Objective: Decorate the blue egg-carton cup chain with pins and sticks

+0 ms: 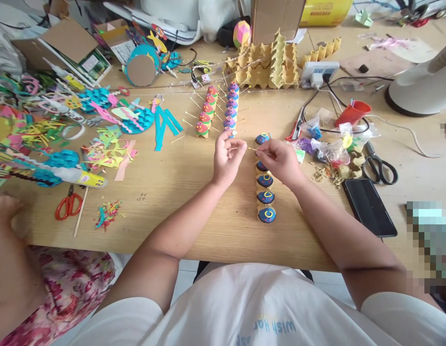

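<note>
My right hand [278, 161] is closed in a pinch on a thin yellowish stick [251, 148]. The stick's other end meets the pinched fingertips of my left hand [228, 157]. Under my right hand lies a row of egg-carton cups [266, 197], painted blue with dark rims and yellow rings; the hand hides part of it. Just beyond my left hand is a purple and blue egg-carton caterpillar [231, 111] with thin sticks poking out of its sides. Left of that sits a red and green egg-carton caterpillar [206, 113], also with side sticks.
Paper scraps [109, 149], red-handled scissors [69, 204] and a glue bottle [82, 177] lie left. A phone [369, 207], black scissors [379, 166], a red cup [353, 113] and cables are right. Egg cartons [260, 69] stand behind. Another person's arm [10, 250] is at left.
</note>
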Tool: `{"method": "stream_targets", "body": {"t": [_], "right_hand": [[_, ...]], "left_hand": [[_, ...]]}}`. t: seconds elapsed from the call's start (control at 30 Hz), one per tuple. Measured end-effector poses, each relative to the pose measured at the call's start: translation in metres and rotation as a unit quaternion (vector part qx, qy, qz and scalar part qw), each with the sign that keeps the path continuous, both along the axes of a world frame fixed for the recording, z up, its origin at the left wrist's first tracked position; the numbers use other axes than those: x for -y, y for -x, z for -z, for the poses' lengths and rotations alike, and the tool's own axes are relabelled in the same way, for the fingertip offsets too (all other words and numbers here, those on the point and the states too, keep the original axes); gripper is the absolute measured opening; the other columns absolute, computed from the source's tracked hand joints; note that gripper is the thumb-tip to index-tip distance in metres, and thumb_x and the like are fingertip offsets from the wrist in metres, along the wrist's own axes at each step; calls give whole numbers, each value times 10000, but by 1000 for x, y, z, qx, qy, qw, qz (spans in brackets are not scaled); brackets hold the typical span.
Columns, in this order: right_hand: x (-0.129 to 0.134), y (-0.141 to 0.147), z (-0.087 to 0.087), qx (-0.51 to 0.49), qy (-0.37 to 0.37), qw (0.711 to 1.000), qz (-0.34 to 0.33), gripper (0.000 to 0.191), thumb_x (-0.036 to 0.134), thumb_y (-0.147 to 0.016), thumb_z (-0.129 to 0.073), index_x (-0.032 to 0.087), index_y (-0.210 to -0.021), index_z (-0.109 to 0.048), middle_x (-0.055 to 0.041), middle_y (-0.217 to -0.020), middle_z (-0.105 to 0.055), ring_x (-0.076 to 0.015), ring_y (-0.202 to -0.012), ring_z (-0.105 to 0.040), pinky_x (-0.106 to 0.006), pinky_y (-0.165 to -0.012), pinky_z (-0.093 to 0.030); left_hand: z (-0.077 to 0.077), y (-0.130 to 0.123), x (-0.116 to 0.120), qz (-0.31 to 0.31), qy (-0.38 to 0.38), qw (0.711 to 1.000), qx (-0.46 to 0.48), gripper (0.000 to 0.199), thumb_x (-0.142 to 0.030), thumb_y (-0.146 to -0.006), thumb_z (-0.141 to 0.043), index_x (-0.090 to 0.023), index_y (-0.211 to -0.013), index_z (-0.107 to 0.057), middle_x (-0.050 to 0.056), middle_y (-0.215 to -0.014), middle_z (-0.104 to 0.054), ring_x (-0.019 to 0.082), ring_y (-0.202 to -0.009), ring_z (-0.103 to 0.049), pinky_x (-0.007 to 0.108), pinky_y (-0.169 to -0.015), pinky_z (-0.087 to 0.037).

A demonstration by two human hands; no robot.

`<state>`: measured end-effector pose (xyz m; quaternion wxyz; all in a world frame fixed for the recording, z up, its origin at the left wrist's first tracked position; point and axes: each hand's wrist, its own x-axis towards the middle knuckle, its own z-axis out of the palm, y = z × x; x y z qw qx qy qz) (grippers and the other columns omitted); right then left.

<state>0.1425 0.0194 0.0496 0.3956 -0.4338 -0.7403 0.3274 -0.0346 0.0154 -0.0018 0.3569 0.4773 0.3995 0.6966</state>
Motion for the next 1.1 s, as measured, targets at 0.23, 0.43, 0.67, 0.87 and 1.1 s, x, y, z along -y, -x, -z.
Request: {"method": "stream_targets", "body": {"t": [0.23,0.43,0.67,0.87,1.1], "right_hand": [[-5,-3,14,11,-13,1000,-15,97,286,-924,-642,225,-865,-689,0,-708,-673,-153,-615,-543,-304,-626,-439],[-7,-4,22,18,-129,991,-13,82,222,-915,-630,224,-862,-692,-4,-700,-680,-162,-619,-567,-320,-654,-467],[-8,-8,28,25,-148,989,3,70,201,-928,-647,235,-884,-691,-7,-707,-682,-179,-622,-606,-324,-639,-489],[-7,-6,28,44,-158,986,3,85,205,-925,-638,227,-890,-712,-16,-710,-693,-181,-640,-613,-325,-653,-492],[-6,-5,28,50,-146,988,17,105,229,-944,-626,233,-890,-715,-24,-724,-703,-186,-642,-605,-340,-674,-510]], "left_hand": [[0,-1,7,34,-10,997,-63,548,-603,-849,-848,-271,-1203,-593,-5,-904,-779,133,-862,-758,281,-858,-570],[12,-1,1,-9,-8,1000,-22,549,-601,-862,-839,-280,-1187,-535,-40,-877,-757,113,-810,-755,267,-839,-587],[17,4,-1,-3,-38,996,-80,537,-567,-923,-793,-298,-1303,-525,-1,-1003,-803,131,-946,-790,276,-896,-611],[17,-1,4,13,-47,993,-107,472,-546,-961,-754,-284,-1298,-552,-5,-964,-814,115,-894,-794,253,-859,-617],[18,2,3,25,-35,993,-106,540,-546,-949,-772,-303,-1363,-526,10,-1020,-817,130,-922,-797,283,-894,-626]]}}
